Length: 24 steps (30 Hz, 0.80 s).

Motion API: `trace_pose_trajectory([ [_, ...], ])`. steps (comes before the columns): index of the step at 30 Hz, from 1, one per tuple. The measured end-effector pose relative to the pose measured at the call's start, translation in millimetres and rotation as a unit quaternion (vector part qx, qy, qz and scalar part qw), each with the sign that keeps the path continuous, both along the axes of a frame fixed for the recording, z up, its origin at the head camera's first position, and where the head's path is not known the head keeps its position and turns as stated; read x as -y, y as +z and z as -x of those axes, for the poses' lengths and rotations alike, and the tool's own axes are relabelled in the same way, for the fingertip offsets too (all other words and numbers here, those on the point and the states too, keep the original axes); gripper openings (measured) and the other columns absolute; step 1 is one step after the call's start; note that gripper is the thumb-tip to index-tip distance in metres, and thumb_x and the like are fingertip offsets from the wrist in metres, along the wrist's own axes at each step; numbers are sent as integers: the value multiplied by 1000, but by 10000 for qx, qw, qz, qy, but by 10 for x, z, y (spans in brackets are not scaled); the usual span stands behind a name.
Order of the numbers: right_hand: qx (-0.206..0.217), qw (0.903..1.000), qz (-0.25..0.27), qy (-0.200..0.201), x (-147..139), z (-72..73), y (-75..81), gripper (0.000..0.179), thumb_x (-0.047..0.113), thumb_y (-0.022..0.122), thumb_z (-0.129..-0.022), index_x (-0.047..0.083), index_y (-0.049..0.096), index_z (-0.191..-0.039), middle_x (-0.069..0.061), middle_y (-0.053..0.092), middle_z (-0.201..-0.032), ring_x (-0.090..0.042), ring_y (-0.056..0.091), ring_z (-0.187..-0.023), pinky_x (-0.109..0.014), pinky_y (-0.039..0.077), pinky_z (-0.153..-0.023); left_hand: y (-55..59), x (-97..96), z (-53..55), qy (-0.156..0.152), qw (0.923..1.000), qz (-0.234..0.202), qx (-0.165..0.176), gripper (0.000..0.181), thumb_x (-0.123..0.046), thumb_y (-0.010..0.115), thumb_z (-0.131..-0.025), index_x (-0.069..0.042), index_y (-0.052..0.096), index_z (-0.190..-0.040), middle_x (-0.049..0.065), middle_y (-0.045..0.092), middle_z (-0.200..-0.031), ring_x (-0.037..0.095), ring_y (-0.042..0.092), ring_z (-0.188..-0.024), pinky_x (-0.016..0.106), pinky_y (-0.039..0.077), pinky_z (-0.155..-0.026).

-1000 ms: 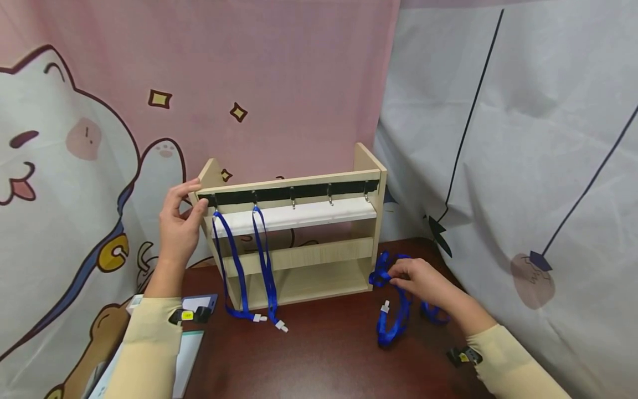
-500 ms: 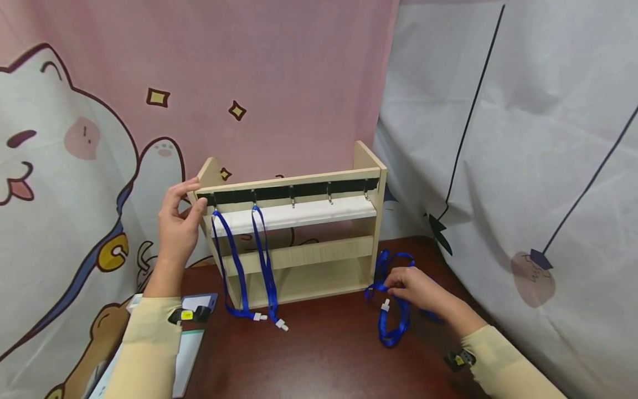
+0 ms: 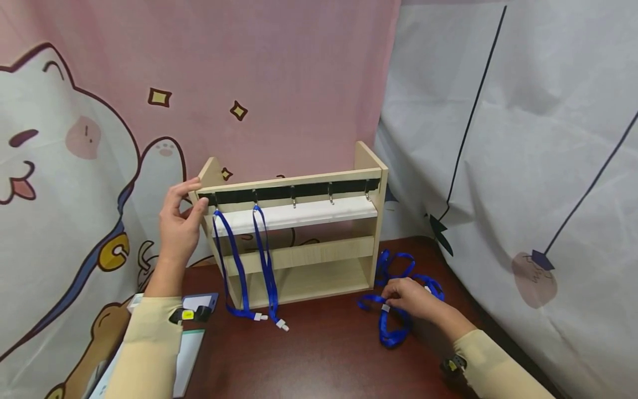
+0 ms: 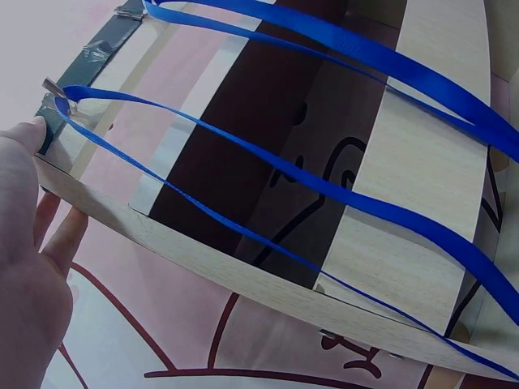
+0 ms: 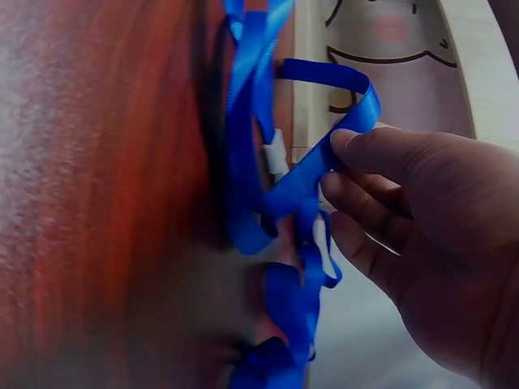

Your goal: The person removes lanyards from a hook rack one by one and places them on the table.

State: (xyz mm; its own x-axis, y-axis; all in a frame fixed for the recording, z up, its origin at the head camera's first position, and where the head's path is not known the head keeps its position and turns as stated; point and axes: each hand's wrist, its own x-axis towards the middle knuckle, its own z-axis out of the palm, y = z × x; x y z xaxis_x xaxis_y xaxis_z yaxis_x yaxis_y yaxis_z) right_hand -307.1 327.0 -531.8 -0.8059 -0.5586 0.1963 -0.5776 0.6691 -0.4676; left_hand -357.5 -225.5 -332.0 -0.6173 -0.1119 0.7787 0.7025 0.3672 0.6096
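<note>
A light wooden rack [image 3: 299, 253] stands on the table, with a black strip [image 3: 311, 190] of several metal hooks along its top front. Its upper left corner is gripped by my left hand [image 3: 181, 224], thumb on the front and fingers behind the side panel. Two blue lanyards hang from the leftmost hooks: one lanyard [image 3: 238, 256] at the far left and another lanyard [image 3: 269, 271] beside it. Right of the rack, my right hand [image 3: 412, 299] pinches a blue lanyard [image 5: 312, 174] between thumb and fingers, just above the tabletop. More blue lanyards [image 3: 394, 337] lie around that hand.
The dark red-brown table [image 3: 299, 360] runs in front of the rack. At the left, partly behind the left forearm, lie a white flat item [image 3: 189, 354] and a blue-edged card [image 3: 201, 302]. A pink printed curtain [image 3: 299, 83] and a grey-white curtain [image 3: 548, 138] close off the back and right.
My right hand has moved down and toward me, drawing the pinched lanyard's band away from the other loops on the table. The left hand keeps its place on the rack.
</note>
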Motion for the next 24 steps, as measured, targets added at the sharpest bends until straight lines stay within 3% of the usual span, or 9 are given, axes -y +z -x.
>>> trace_pose_trajectory([
  [11, 110, 9996, -167, -215, -2, 0, -196, 14, 0, 83, -94, 12, 82, -98, 8, 74, -99, -14, 71, -94, -37, 61, -82, -6, 3, 1, -3, 10000, 16, 41, 33, -3, 69, -109, -3, 67, -142, 4, 60, -156, 19, 52, -143, 20, 54, -100],
  [24, -13, 9992, -195, -344, 1, 9, -225, 15, 1, 85, -92, 13, 82, -102, 8, 73, -102, -15, 72, -96, -38, 61, -83, -4, -3, -5, 78, 9999, 38, 104, 34, -5, 68, -110, -4, 67, -143, 4, 59, -157, 19, 52, -142, 21, 54, -101],
])
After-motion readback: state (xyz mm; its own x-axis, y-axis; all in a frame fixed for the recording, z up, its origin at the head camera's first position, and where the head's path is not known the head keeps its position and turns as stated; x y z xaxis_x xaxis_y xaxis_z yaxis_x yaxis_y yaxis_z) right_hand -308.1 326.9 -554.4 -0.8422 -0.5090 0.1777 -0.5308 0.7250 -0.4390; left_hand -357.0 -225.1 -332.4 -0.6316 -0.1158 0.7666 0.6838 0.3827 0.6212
